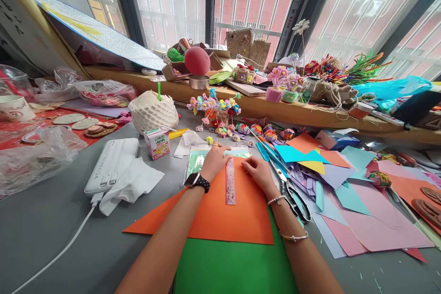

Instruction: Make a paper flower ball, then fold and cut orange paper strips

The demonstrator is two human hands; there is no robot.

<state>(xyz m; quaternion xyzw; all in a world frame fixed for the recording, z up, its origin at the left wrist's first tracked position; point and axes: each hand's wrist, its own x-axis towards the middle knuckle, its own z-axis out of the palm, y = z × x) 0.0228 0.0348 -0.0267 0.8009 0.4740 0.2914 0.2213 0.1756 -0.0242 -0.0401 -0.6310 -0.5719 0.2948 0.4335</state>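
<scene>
A sheet of orange paper (213, 220) lies in front of me, with a pink patterned ruler (230, 186) on it, pointing away from me. My left hand (216, 161), with a black watch at the wrist, holds the ruler's far end between thumb and fingers. Just right of the ruler, at the sheet's far part, is my right hand (259, 172). Its fingers are bent together against the paper; whatever they pinch is hidden. Green paper (234, 266) shows beneath the orange sheet. Black-handled scissors (292, 197) lie beside my right wrist.
Paper scraps and pink sheets (382, 216) cover the right side. A white power bank (112, 165) with a cable, a tissue (134, 181), a small drink carton (157, 144) and a coconut (153, 112) stand left. Crocheted flowers (217, 110) lie beyond my hands, below a cluttered sill.
</scene>
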